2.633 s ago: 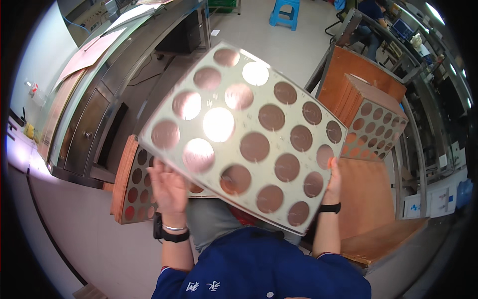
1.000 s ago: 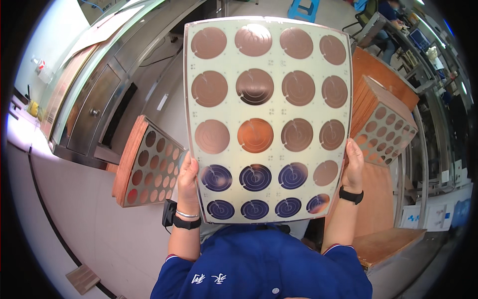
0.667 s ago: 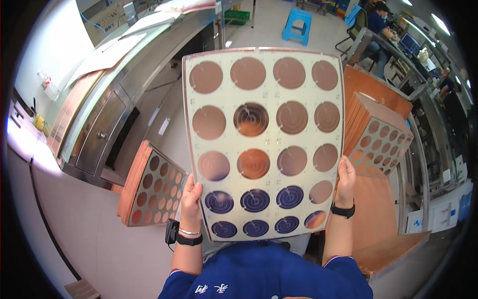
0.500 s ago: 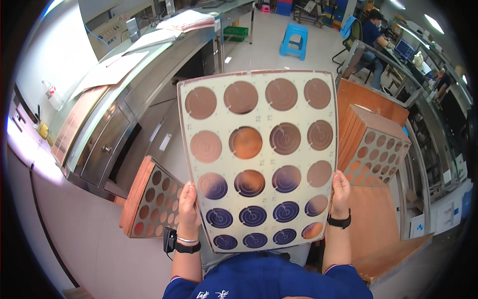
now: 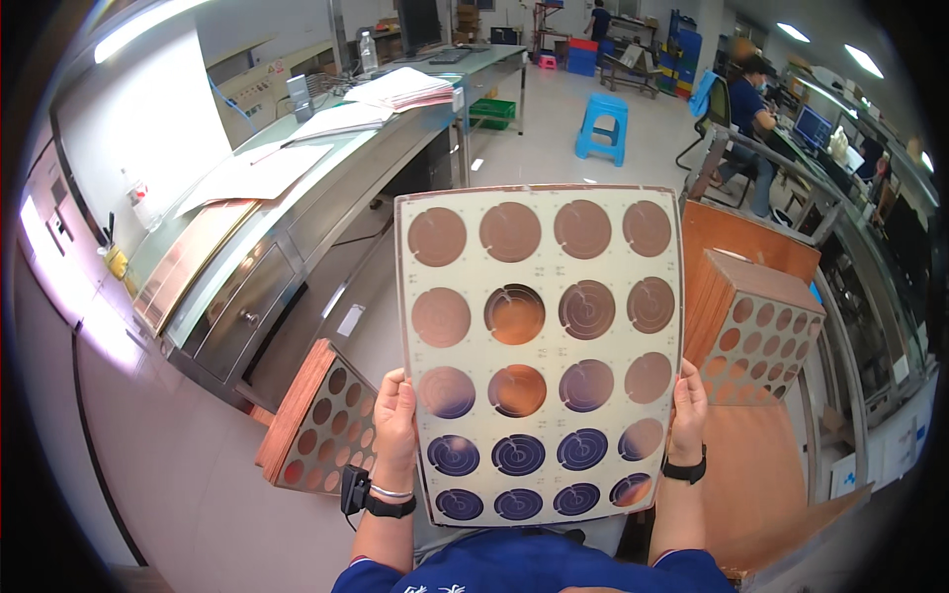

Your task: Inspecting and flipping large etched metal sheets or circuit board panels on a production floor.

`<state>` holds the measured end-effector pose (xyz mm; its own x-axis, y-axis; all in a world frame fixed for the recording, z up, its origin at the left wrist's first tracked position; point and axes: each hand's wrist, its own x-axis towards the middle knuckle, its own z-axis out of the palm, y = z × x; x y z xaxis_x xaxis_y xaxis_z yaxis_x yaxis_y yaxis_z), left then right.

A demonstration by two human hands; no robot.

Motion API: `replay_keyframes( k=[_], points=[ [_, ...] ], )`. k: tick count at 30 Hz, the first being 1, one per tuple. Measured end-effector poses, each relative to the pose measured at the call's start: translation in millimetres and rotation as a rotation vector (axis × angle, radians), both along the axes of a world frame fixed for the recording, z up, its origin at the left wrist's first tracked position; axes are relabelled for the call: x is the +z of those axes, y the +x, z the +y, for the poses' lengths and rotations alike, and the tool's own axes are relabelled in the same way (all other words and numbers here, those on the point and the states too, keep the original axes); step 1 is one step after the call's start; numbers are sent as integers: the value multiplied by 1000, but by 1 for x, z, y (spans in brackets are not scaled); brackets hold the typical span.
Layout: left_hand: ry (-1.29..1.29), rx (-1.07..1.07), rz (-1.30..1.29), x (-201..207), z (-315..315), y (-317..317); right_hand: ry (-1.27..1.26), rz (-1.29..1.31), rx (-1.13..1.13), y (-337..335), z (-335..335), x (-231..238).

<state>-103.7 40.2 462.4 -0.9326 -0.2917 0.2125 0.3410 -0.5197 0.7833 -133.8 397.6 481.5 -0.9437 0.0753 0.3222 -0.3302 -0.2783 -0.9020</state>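
Observation:
I hold up a large pale circuit board panel (image 5: pixel 539 341) with rows of round copper discs on it. The lower discs mirror dark blue, and a few in the middle look orange. My left hand (image 5: pixel 397 420) is closed on the panel's left edge, thumb on the face toward me. At the right edge my right hand (image 5: pixel 687 410) grips it at about the same height. Beyond my left hand leans a stack of similar panels (image 5: pixel 321 420). To the right of my right hand, another panel stack (image 5: pixel 756 331) rests on a brown wooden rack (image 5: pixel 741 465).
A glass-topped bench (image 5: pixel 267 178) with papers (image 5: pixel 400 91) runs along the left. A blue stool (image 5: pixel 603 128) stands on the floor ahead. Metal frame rails (image 5: pixel 825 326) border the right side. A seated person (image 5: pixel 751 114) is at a screen, far right.
The view has tilted up and turned left, so the surroundings sit lower and further right. The panel stays in both hands and appears slightly lower and smaller.

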Motion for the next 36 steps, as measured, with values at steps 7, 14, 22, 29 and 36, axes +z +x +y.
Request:
replay_keyframes(
  k=[7,14,22,29,36],
  points=[
    [-33,11,24,3,1,1,-8,61,-7,0,4,-1],
    [-17,28,56,5,3,-3,0,81,-12,-1,4,2],
    [-4,17,159,13,5,4,38,158,-36,8,10,8],
    [-313,125,391,7,4,-11,8,330,-55,-19,29,-9],
    [-119,42,64,39,37,-21,-506,122,98,-49,29,-15]
  ],
)
